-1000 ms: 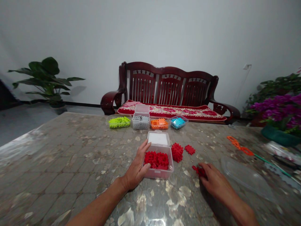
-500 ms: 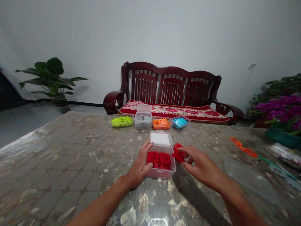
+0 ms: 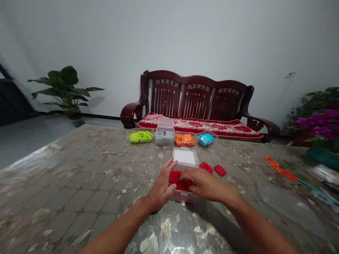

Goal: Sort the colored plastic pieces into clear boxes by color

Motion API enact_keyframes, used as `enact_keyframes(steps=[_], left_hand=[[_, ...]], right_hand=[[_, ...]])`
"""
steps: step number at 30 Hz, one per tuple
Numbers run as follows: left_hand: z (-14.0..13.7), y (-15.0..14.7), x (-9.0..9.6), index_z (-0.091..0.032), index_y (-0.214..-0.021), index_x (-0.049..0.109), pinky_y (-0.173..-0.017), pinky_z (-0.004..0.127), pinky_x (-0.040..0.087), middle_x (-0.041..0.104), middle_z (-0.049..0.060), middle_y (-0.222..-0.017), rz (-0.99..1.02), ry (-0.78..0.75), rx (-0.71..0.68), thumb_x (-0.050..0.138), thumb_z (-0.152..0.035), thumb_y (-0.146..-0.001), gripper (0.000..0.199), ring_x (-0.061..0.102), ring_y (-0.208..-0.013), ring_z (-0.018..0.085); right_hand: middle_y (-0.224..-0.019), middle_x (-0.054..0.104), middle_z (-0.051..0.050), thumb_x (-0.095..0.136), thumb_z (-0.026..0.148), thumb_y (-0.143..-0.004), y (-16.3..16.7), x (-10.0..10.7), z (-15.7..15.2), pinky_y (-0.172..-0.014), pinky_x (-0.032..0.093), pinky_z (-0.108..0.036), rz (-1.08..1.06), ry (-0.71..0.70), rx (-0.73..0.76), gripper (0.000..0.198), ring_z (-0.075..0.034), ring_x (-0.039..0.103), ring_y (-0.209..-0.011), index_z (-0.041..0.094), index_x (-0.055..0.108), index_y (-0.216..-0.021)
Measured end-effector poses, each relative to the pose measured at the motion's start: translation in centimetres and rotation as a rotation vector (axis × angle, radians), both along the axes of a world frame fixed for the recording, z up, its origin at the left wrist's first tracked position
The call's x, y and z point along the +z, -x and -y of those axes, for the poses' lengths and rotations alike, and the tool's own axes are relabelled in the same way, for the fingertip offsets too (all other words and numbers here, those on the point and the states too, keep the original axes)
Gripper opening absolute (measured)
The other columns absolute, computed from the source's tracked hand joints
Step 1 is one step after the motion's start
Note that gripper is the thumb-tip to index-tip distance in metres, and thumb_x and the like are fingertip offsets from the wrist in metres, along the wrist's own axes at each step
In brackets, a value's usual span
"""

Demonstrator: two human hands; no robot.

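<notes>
A clear plastic box (image 3: pixel 182 198) with its lid (image 3: pixel 185 156) tipped back stands in front of me, and red toothed building pieces (image 3: pixel 175 176) fill it. My left hand (image 3: pixel 162 188) grips the box's left side, thumb over the front rim and fingers along the back. Into the box from the right reaches my right hand (image 3: pixel 203 183); its fingers are bent together among the red pieces, and their tips are hidden. Just right of the box, a red piece (image 3: pixel 206 167) and another flat red piece (image 3: pixel 220 170) lie on the table.
Behind stand boxes of lime pieces (image 3: pixel 141 137), grey pieces (image 3: pixel 164 133), orange pieces (image 3: pixel 185 139) and blue pieces (image 3: pixel 206 139). To the right are linked orange pieces (image 3: pixel 280 168), a green rod (image 3: pixel 308 185) and a clear lid (image 3: pixel 288 201). A wooden bench (image 3: pixel 197 100) stands beyond the table (image 3: pixel 87 176).
My right hand has let go of the red pieces beside the box and moved left into it. Two red pieces now lie apart on the table. My left hand stays on the box.
</notes>
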State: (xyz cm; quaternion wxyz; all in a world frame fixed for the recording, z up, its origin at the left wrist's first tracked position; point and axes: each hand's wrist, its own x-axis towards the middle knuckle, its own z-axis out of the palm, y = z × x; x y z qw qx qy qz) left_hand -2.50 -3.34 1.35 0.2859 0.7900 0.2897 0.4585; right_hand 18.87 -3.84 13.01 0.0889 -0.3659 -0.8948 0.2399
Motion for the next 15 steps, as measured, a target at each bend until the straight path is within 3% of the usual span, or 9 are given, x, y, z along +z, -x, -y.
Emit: enact_keyframes(steps=[3,8,12,15], left_hand=[[0.0,0.0,-0.1,-0.026,-0.162,0.024,-0.127,0.059,0.019,0.016,0.014,-0.172,-0.003,0.008,0.008,0.043,-0.046,-0.104,0.064,0.017,-0.159,0.037],[0.1,0.0,0.0,-0.026,-0.162,0.024,-0.127,0.060,0.019,0.015,0.013,-0.172,0.000,0.030,0.003,0.042,-0.047,-0.104,0.064,0.016,-0.159,0.036],[0.1,0.1,0.1,-0.026,-0.162,0.024,-0.128,0.060,0.017,0.015,0.012,-0.173,-0.004,0.030,-0.004,0.042,-0.048,-0.103,0.065,0.016,-0.159,0.036],[0.0,0.1,0.0,-0.028,-0.162,0.024,-0.127,0.060,0.018,0.015,0.012,-0.172,-0.007,0.021,0.000,0.042,-0.048,-0.103,0.064,0.016,-0.159,0.036]], right_hand=[[-0.109,0.078,-0.003,0.057,0.002,-0.080,-0.9,0.1,-0.2,-0.094,0.050,-0.030,-0.071,-0.004,-0.046,0.040,-0.019,0.069,-0.102,0.023,0.076,-0.108],[-0.112,0.077,-0.007,0.054,0.016,-0.087,-4.5,-0.1,-0.6,-0.094,0.053,-0.036,-0.200,-0.183,-0.408,0.032,-0.022,0.071,-0.101,0.022,0.076,-0.109],[-0.124,0.074,-0.012,0.058,0.029,-0.086,-7.6,-1.4,-0.8,-0.100,0.052,-0.044,-0.114,-0.297,-0.680,0.039,-0.029,0.068,-0.112,0.019,0.073,-0.121],[-0.138,0.068,-0.013,0.066,0.036,-0.082,-8.5,-2.5,-0.6,-0.110,0.046,-0.047,0.020,-0.262,-0.736,0.055,-0.033,0.060,-0.128,0.018,0.067,-0.134]])
